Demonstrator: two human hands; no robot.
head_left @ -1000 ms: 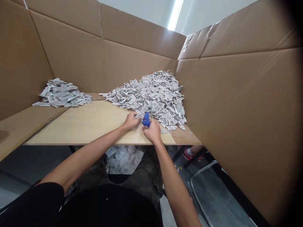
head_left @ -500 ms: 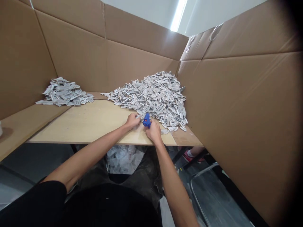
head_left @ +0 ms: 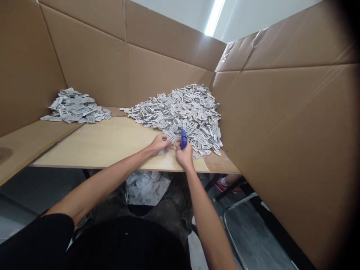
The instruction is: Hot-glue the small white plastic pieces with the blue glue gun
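Observation:
My right hand [head_left: 185, 154] is closed around a blue tool [head_left: 183, 139], which points up and away over the near edge of a large pile of pale slotted pieces [head_left: 185, 108]. Close beside it, my left hand [head_left: 160, 144] pinches one pale slotted piece [head_left: 170, 139] at the pile's front edge. The fingertips of both hands nearly meet at this piece; whether they touch is too small to tell. A smaller pile of similar pieces [head_left: 75, 107] lies at the back left of the wooden table [head_left: 107, 144].
Tall cardboard walls [head_left: 92, 63] enclose the table at the left, back and right. Below its front edge are clear plastic bags [head_left: 147, 187] between my legs. A metal-framed chair [head_left: 250, 225] and a person's foot in a red shoe [head_left: 225, 185] are at the lower right.
The blue tool has turned more upright and shifted slightly right in my right hand. My left hand has moved slightly right, and the pale piece between the hands shows more.

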